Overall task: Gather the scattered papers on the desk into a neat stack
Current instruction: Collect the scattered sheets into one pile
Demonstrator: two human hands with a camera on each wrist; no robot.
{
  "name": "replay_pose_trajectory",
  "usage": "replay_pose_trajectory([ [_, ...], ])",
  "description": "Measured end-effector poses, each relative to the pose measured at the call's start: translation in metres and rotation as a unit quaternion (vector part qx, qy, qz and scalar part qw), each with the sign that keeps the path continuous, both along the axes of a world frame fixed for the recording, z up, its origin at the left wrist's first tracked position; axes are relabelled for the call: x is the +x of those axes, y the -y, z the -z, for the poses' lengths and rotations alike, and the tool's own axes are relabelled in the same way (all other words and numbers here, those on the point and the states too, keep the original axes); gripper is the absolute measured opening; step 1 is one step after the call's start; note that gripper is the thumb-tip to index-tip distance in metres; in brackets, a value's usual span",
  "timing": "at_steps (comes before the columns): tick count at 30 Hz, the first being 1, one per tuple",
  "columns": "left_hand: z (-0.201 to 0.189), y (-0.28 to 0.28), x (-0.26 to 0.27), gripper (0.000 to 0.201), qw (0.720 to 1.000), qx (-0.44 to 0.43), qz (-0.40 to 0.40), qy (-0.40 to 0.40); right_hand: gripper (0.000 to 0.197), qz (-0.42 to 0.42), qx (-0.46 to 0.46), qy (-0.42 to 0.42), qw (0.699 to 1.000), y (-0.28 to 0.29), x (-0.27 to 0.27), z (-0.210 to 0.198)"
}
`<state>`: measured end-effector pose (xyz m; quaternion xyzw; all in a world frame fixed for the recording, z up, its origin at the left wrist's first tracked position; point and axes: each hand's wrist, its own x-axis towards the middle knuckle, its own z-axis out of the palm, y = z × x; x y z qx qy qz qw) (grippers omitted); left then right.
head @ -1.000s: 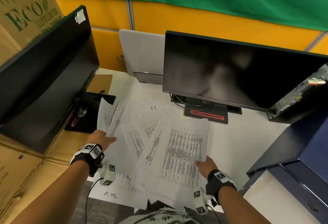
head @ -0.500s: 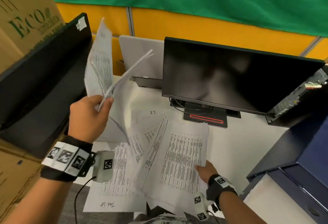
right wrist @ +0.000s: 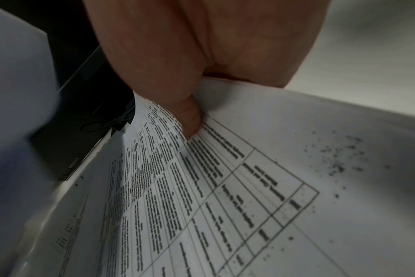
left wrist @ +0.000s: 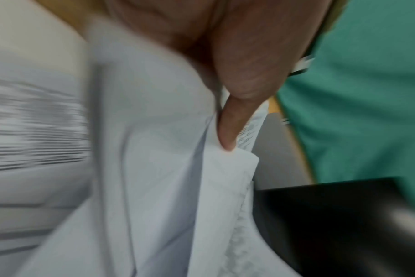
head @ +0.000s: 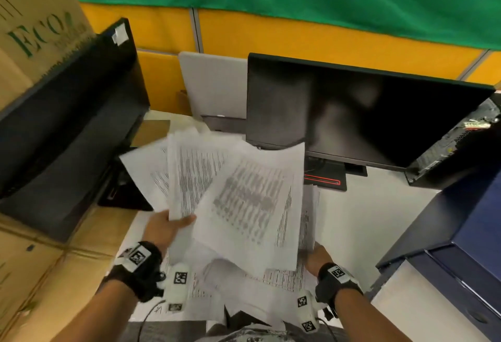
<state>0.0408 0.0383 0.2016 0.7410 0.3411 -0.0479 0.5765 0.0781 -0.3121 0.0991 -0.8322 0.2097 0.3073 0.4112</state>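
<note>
White printed papers are fanned out and blurred in mid-air above the white desk (head: 379, 206). My left hand (head: 176, 223) pinches a sheaf of sheets (head: 189, 173) by its near edge; the left wrist view shows the thumb (left wrist: 228, 131) pressed on those sheets (left wrist: 166, 150). My right hand (head: 311, 255) grips the near right corner of a lifted stack (head: 252, 206) printed with tables. In the right wrist view its thumb (right wrist: 185, 116) lies on top of this stack (right wrist: 225, 187). More loose papers (head: 271, 279) lie flat on the desk beneath.
A black monitor (head: 352, 114) on a stand (head: 325, 179) is just behind the papers. A second black monitor (head: 67, 124) and cardboard boxes (head: 32, 30) crowd the left. A blue cabinet (head: 461, 233) and a computer case (head: 461, 138) stand on the right.
My left hand has come down from high on the left with its sheets, toward the middle. My right hand has lifted the printed stack off the desk.
</note>
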Motion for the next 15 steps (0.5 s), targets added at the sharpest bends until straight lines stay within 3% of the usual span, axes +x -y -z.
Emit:
replay_pose_trajectory([
  [3,0.062,-0.003,-0.016,0.047,0.985,-0.025,0.073,-0.152,0.034,0.024,0.024,0.0,0.999,0.001,-0.002,0.001],
  [6,0.089,-0.004,-0.02,0.053,0.978,-0.04,0.068,-0.195,0.023,0.023,0.03,0.004,0.999,0.001,-0.004,-0.001],
  [9,0.086,-0.004,-0.016,0.06,0.972,0.084,0.086,-0.2,0.025,0.046,0.063,-0.006,0.997,0.0,-0.006,-0.003],
  [15,0.056,-0.018,-0.004,0.037,0.976,0.177,0.058,-0.111,0.089,0.163,0.106,-0.032,0.98,-0.002,0.002,-0.001],
])
